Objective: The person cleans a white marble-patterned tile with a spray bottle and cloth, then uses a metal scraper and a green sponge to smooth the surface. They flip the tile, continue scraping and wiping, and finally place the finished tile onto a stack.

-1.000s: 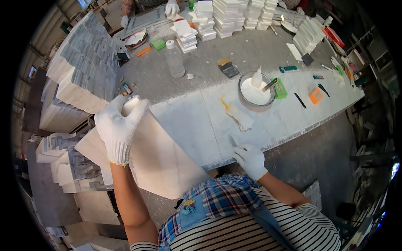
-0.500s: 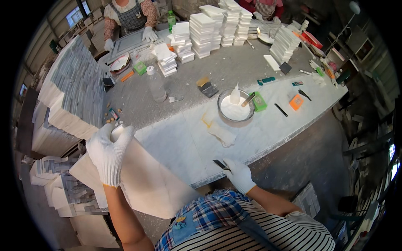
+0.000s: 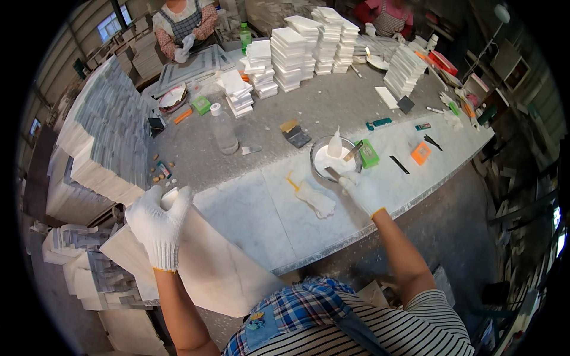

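My left hand (image 3: 157, 222), in a white knit glove, is closed on the upper edge of a pale stone slab (image 3: 217, 267) that leans between the table and my body. My right hand (image 3: 359, 193), gloved too, pinches a thin, flat dark scraper blade (image 3: 332, 172) at the near rim of a metal bowl (image 3: 314, 168). White paste (image 3: 325, 161) lies in the bowl. A white squeeze bottle (image 3: 334, 144) and a flat wooden-looking stick (image 3: 354, 150) stand in it. Left of the bowl lies a crumpled white glove (image 3: 314, 199).
Tall stacks of stone tiles (image 3: 107, 136) rise at the left, with further white tile stacks (image 3: 288, 56) at the back. A clear bottle (image 3: 225, 136), a green box (image 3: 368, 153) and an orange box (image 3: 421, 153) stand on the table. Two co-workers are across it.
My right hand has moved up and right from the table's front edge to the bowl, carrying the blade. My left hand keeps its hold on the slab. The co-worker at left has brought both hands together.
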{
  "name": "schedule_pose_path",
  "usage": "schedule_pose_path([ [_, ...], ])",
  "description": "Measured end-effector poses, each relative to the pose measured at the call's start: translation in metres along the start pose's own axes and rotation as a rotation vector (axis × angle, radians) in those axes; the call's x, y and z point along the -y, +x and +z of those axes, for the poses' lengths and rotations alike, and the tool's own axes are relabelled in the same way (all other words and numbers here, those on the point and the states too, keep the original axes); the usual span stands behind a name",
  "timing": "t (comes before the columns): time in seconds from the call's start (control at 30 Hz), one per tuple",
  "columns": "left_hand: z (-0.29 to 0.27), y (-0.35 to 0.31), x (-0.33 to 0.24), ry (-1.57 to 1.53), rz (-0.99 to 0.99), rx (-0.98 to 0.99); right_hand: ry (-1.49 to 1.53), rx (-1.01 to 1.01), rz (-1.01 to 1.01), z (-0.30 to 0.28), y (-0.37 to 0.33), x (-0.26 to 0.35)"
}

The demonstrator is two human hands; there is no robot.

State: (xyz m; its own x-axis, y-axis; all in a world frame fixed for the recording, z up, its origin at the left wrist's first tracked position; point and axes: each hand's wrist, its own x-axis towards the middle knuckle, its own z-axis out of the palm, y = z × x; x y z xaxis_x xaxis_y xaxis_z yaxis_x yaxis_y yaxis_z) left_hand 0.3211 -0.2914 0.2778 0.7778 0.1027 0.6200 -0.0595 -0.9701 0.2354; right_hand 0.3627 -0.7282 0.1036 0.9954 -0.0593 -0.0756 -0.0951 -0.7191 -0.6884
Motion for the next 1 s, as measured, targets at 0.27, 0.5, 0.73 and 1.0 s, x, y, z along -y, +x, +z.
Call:
schedule_pose_path([
  [0.27, 0.005, 0.0, -0.001, 0.022, -0.032, -0.025, -0.279, -0.112, 0.056, -0.017, 0.046, -0.047],
  [0.5, 0.006, -0.002, 0.002, 0.078, 0.047, -0.105, -0.553, -0.037, 0.025, -0.036, 0.052, -0.016],
  [0.73, 0.001, 0.001, -0.005, 0.032, -0.021, -0.039, -0.781, -0.19, -0.188, -0.048, 0.112, -0.028],
  [1.0, 0.009, -0.002, 0.002, 0.068, -0.001, -0.073, -0.914, 0.12, -0.094, -0.058, 0.137, -0.036],
])
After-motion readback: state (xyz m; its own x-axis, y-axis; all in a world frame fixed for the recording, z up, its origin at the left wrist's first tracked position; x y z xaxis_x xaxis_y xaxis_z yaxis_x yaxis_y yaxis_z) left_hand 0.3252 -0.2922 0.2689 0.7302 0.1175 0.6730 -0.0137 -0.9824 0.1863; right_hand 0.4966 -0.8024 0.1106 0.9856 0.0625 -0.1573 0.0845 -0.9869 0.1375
